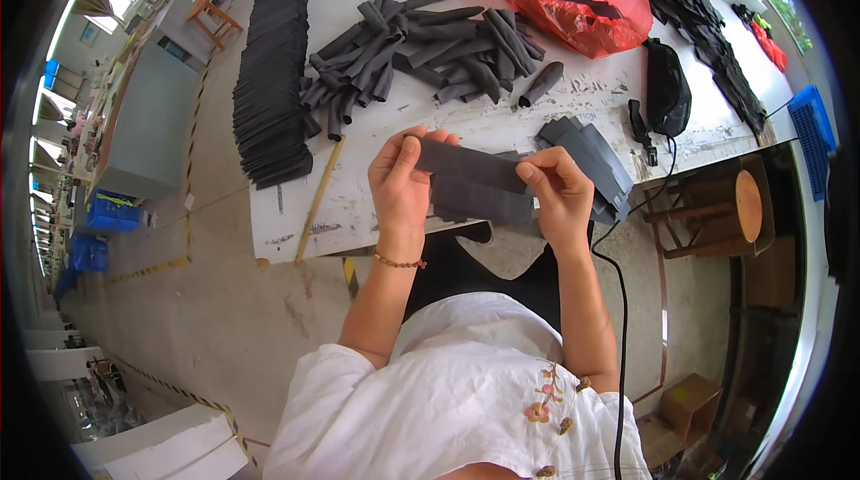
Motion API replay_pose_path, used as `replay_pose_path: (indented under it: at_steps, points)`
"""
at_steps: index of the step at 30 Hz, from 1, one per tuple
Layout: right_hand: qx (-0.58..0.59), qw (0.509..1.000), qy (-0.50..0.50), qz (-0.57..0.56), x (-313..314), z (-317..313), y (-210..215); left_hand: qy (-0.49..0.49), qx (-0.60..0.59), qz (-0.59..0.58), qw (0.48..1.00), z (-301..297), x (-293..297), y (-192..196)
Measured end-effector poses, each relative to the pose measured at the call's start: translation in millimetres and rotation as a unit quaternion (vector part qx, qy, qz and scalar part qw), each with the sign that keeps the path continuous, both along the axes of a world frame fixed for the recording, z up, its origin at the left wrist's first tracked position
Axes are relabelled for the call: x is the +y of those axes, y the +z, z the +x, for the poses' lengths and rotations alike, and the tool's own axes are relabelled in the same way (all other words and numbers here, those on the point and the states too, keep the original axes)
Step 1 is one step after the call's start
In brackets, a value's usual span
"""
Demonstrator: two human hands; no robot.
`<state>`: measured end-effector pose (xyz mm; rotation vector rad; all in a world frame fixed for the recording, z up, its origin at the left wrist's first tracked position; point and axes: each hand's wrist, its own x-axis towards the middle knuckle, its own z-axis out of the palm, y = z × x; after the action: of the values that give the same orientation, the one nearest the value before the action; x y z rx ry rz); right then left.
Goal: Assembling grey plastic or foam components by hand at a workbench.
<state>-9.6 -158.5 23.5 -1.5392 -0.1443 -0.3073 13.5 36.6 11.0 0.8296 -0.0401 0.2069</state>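
Observation:
Between my two hands a flat black fabric strip [470, 165] is stretched out above the table's near edge. My left hand [401, 171] pinches its left end with the thumb on top. At the other end, my right hand [560, 189] grips it between thumb and fingers. Just below the strip lie more flat black pieces [484, 202], partly hidden by it. A fanned stack of dark flat pieces [587, 158] rests to the right of my right hand. Farther back sits a loose heap of rolled black fabric tubes [385, 50].
A long row of stacked black pieces [273, 86] runs along the table's left side, with a wooden stick [320, 201] near it. At the back are a red plastic bag [618, 23] and a black pouch [665, 86] with a cord. A wooden stool [748, 204] stands right.

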Motion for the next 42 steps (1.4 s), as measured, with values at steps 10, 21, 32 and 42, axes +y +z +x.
replay_pose_path:
  at_steps: [10, 21, 32, 42]
  points:
    - [0.146, 0.988, 0.032, 0.045, -1, 8, -7, 0.015, 0.074, -0.003, 0.997, 19, -1, -11]
    - [0.24, 0.97, -0.03, -0.041, -34, 2, -27, 0.078, 0.025, 0.495, 0.865, 35, -2, -37]
    - [-0.004, 0.814, -0.232, -0.533, -97, 40, -70, 0.0, -0.168, 0.629, 0.759, 178, -68, -19]
    - [0.022, 0.702, -0.164, -0.693, -82, 50, -92, -0.042, -0.132, 0.78, 0.61, 223, -139, -73]
